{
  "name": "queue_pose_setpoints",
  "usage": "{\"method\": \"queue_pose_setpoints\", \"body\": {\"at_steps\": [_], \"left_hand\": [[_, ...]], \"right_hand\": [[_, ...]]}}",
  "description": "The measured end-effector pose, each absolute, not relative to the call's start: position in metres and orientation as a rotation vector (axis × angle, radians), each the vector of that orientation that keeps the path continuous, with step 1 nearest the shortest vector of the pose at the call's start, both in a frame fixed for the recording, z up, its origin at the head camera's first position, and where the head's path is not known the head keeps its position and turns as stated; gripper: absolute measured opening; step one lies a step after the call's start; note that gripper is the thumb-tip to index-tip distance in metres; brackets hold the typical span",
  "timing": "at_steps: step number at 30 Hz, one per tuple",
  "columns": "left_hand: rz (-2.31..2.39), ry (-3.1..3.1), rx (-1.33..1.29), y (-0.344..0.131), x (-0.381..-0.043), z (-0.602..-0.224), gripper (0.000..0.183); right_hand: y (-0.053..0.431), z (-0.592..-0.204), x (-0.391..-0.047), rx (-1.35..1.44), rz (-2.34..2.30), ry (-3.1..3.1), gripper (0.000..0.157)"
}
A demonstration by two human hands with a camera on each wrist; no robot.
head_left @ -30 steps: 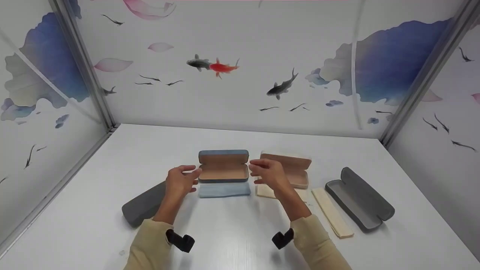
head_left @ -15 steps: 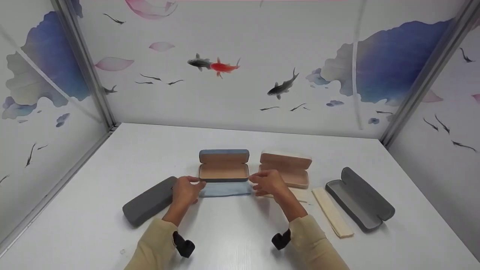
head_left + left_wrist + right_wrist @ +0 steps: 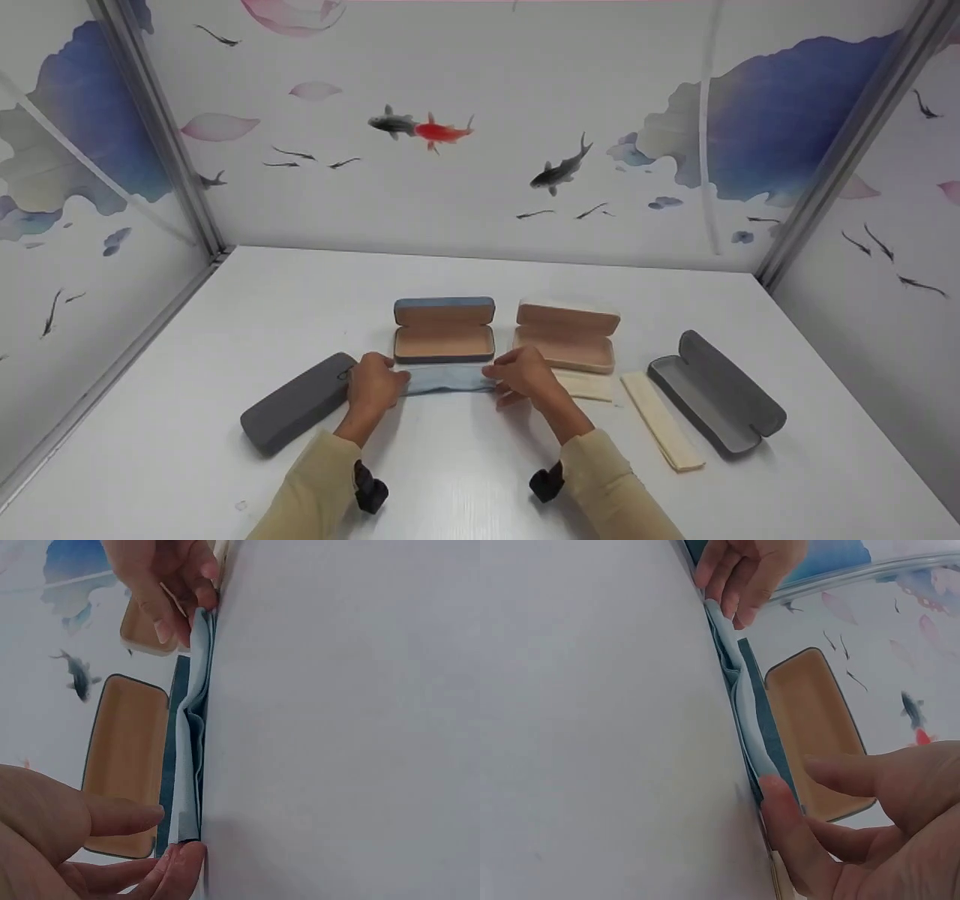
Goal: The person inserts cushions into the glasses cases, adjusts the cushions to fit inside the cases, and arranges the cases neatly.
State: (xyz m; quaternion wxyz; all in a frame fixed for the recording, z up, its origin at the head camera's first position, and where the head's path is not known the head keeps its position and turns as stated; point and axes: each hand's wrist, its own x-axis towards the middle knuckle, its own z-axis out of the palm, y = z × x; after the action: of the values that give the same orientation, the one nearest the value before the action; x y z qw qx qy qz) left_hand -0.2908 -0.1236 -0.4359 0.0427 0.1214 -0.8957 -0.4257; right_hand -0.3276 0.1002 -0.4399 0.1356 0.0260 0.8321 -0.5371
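Observation:
A folded light-blue cloth (image 3: pixel 448 379) lies in front of the open blue glasses case (image 3: pixel 444 345), its near edge buckled in the middle. My left hand (image 3: pixel 373 384) holds the cloth's left end, thumb on the upper side and fingers at the end. At the other end my right hand (image 3: pixel 527 375) holds the cloth in the same way, some fingers spread below it. In the left wrist view the cloth (image 3: pixel 191 720) shows its loose folded layers between both hands. The right wrist view shows a fingertip (image 3: pixel 776 791) right at the cloth's end.
An open pink-lined case (image 3: pixel 566 346) stands right of the blue one, a cream cloth (image 3: pixel 589 386) before it. Farther right are another cream cloth (image 3: pixel 661 421) and an open grey case (image 3: pixel 716 397). A closed dark grey case (image 3: pixel 296 405) lies beside my left hand.
Both hands have come down and nearer from beside the blue case to the blue cloth's ends. They now hold it, and its near edge has buckled.

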Motion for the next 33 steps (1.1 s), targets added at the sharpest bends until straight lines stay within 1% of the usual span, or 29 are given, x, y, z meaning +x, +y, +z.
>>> {"method": "queue_pose_setpoints", "body": {"at_steps": [3,7,13,16,20,23,30,33], "left_hand": [[-1.277,-2.741,0.363,-0.123,-0.292,-0.439,0.041],[-1.28,-2.726,0.358,-0.123,-0.292,-0.442,0.038],[-1.223,-2.704,0.308,-0.121,-0.292,-0.443,0.014],[-1.15,-2.677,0.26,-0.121,-0.291,-0.44,0.012],[-1.184,-2.655,0.233,-0.123,-0.291,-0.432,0.018],[-1.321,-2.678,0.286,-0.127,-0.294,-0.427,0.024],[-1.608,-2.652,0.419,-0.132,-0.301,-0.421,0.016],[-1.66,-2.615,0.458,-0.132,-0.307,-0.416,0.02]], "right_hand": [[0.098,-0.441,-0.328,0.085,-1.522,2.422,0.033],[0.097,-0.441,-0.328,0.072,-1.505,2.429,0.022],[0.1,-0.442,-0.328,0.065,-1.532,2.435,0.009],[0.101,-0.442,-0.33,0.076,-1.512,2.441,0.008],[0.102,-0.439,-0.333,0.108,-1.463,2.468,0.011],[0.103,-0.437,-0.335,0.129,-1.468,2.472,0.012],[0.103,-0.43,-0.342,0.126,-1.576,2.458,0.01],[0.101,-0.426,-0.346,0.112,-1.634,2.442,0.012]]}}
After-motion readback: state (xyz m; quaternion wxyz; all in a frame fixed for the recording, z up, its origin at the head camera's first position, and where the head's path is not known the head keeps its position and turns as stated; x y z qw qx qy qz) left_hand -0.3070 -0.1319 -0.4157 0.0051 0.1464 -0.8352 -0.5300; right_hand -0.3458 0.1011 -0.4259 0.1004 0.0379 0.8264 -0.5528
